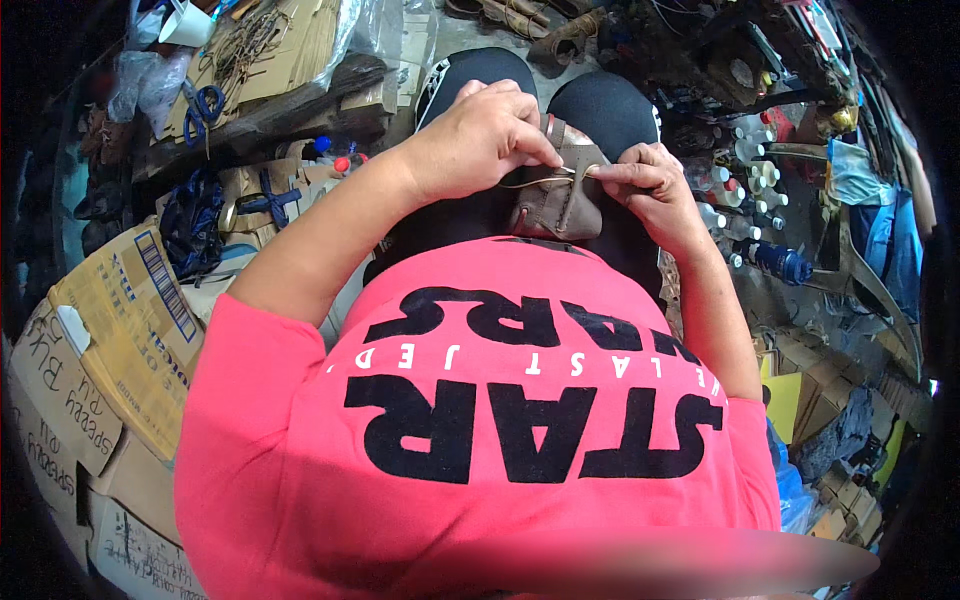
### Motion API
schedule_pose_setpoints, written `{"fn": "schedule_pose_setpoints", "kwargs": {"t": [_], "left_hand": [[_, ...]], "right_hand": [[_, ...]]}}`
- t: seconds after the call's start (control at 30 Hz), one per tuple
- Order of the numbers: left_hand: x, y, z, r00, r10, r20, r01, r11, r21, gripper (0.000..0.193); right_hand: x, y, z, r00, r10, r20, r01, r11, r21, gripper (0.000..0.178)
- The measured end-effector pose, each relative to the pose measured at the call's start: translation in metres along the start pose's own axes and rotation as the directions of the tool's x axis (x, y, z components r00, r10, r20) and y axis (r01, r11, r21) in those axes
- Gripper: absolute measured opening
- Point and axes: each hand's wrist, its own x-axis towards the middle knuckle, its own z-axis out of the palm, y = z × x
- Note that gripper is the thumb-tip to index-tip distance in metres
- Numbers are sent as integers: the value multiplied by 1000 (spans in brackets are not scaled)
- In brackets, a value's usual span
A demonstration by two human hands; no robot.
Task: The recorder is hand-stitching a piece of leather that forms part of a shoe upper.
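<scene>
A brown leather shoe (562,208), with stitched seams along its side, rests between my knees. My left hand (490,132) is above its left side, thumb and fingers pinched close to the leather; what lies between the fingertips is too small to make out. From under that hand a thin pale thread (522,185) runs across the shoe toward the right fingertips. My right hand (648,190) pinches the shoe's right edge with thumb and forefinger, the other fingers curled in. The shoe's far end is partly hidden by my left hand.
Cardboard boxes (125,330) are stacked at left. Flat cardboard (295,45) and a dark wooden beam (290,105) lie far left. Several plastic bottles (745,190) stand at right, near a blue bottle (780,262). Blue cloth (893,240) hangs at far right.
</scene>
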Motion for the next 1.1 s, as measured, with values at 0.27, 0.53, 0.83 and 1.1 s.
{"fn": "schedule_pose_setpoints", "kwargs": {"t": [0.27, 0.53, 0.83, 1.1], "left_hand": [[-6, -8, 25, 992, -113, -56, 99, 974, -205, 17], [-2, 7, 36, 962, -198, -187, 181, 978, -106, 13], [4, 8, 41, 958, -95, -272, 88, 995, -38, 12], [-17, 4, 12, 959, -227, -171, 213, 972, -100, 9]], "right_hand": [[0, -1, 9, 998, -10, -66, 7, 999, -46, 22], [0, -10, 17, 982, 75, -173, -79, 997, -16, 22], [9, -14, 21, 957, 186, -221, -181, 983, 42, 17], [-4, -12, -6, 981, 142, -135, -128, 986, 102, 11]]}}
